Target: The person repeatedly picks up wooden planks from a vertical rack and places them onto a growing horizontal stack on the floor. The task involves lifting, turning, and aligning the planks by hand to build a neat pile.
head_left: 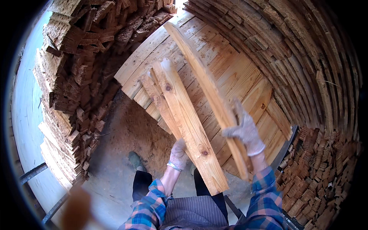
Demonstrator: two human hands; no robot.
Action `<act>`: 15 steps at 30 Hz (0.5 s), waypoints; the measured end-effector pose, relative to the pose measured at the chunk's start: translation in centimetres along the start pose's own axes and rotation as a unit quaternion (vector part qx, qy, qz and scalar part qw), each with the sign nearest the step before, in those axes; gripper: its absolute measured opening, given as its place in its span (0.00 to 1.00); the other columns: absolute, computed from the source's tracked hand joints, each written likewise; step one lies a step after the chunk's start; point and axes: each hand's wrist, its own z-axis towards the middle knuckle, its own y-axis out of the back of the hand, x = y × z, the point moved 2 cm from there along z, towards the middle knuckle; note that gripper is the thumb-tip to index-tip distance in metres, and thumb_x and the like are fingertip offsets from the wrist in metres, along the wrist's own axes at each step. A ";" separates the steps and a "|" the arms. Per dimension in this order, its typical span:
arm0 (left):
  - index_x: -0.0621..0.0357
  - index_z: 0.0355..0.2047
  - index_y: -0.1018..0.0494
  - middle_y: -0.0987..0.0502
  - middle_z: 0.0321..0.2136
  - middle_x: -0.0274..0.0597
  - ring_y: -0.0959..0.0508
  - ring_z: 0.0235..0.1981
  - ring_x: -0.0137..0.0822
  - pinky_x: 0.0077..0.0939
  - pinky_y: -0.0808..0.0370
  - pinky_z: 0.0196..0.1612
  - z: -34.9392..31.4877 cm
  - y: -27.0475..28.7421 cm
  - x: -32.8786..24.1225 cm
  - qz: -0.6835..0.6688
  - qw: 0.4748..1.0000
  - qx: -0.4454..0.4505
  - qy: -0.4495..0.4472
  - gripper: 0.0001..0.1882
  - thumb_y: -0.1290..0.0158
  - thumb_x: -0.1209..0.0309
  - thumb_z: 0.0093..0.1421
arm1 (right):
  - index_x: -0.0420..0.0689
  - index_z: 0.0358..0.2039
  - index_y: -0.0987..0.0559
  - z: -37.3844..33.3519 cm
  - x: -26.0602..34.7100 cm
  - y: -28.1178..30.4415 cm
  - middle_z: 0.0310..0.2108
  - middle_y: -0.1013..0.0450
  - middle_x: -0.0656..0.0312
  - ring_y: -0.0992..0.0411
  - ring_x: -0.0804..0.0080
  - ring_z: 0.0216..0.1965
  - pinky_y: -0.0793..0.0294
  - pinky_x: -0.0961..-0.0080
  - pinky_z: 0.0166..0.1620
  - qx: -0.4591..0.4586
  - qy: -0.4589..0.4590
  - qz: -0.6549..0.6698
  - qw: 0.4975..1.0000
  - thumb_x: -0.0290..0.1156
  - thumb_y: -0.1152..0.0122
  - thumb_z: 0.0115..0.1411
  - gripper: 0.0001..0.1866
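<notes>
Pine planks (pixel 188 126) (two, stacked) gripped under by left hand (pixel 178 153) | right hand (pixel 245 132) clasps long slat (pixel 209 92) | over board pile (pixel 230 76) | step: sorting boards; next needs steady placing.

The person's gloved left hand (pixel 178 153) holds two pale planks (pixel 184 119) from beneath, while the gloved right hand (pixel 245 131) grips a longer plank (pixel 203 84) tilted up and away. Below them lies a flat stack of boards (pixel 234 73), with rough wood piles (pixel 76 76) on both sides and sawdust on the floor (pixel 126 134).
</notes>
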 end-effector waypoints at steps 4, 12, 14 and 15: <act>0.70 0.53 0.38 0.30 0.49 0.52 0.28 0.51 0.45 0.41 0.28 0.53 1.8 3.2 0.1 -0.056 0.997 0.046 -0.035 0.20 0.53 0.75 0.61 | 0.52 0.67 0.57 12.7 1.1 4.0 0.59 0.42 0.46 0.37 0.51 0.57 0.37 0.66 0.60 -0.040 -0.035 -0.390 0.919 0.41 0.28 0.38 0.60; 0.68 0.49 0.33 0.26 0.46 0.48 0.26 0.48 0.43 0.40 0.26 0.51 2.7 1.3 -0.1 -0.040 0.998 -0.001 -0.041 0.17 0.52 0.76 0.60 | 0.64 0.66 0.57 23.5 -3.7 2.9 0.58 0.42 0.49 0.35 0.51 0.55 0.31 0.58 0.53 -0.047 -0.139 -0.530 0.836 0.38 0.30 0.42 0.57; 0.67 0.50 0.34 0.27 0.47 0.49 0.26 0.48 0.44 0.41 0.26 0.50 2.6 1.6 0.2 -0.022 0.998 -0.059 -0.027 0.18 0.51 0.75 0.60 | 0.65 0.66 0.57 24.1 -3.2 2.9 0.58 0.42 0.50 0.36 0.52 0.56 0.31 0.58 0.53 -0.049 -0.145 -0.562 0.813 0.37 0.30 0.42 0.56; 0.67 0.51 0.35 0.28 0.48 0.49 0.26 0.48 0.45 0.42 0.25 0.50 2.4 2.0 0.2 -0.011 0.996 -0.090 -0.021 0.18 0.51 0.74 0.60 | 0.66 0.66 0.57 24.3 -3.0 2.7 0.58 0.41 0.50 0.36 0.52 0.56 0.31 0.58 0.53 -0.048 -0.147 -0.575 0.803 0.37 0.30 0.42 0.56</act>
